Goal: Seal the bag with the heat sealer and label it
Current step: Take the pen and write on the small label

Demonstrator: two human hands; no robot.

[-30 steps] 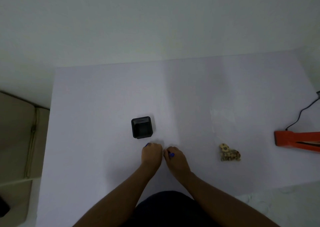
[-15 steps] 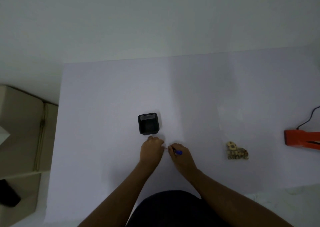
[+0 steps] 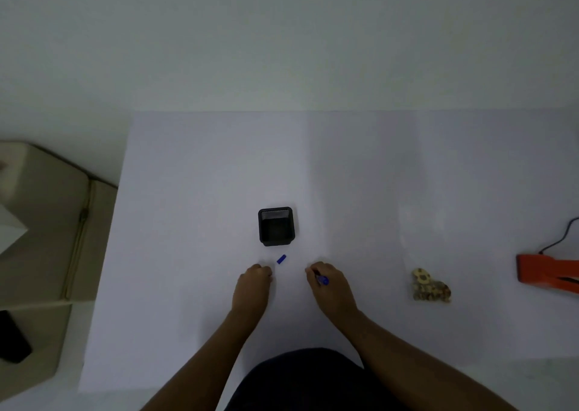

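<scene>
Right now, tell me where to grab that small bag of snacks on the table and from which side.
Take the bag of snacks by its upper, narrower end, where less of the filling sits, probably pinching from above with the right hand once the pen is set down. It lies flat on the table, apart from the orange heat sealer, so both sides are free; its open edge is too small to make out.

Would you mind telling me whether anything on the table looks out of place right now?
Only the small blue cap: it lies loose on the table between the black cup and the hands, off the pen gripped by the right hand.
</scene>
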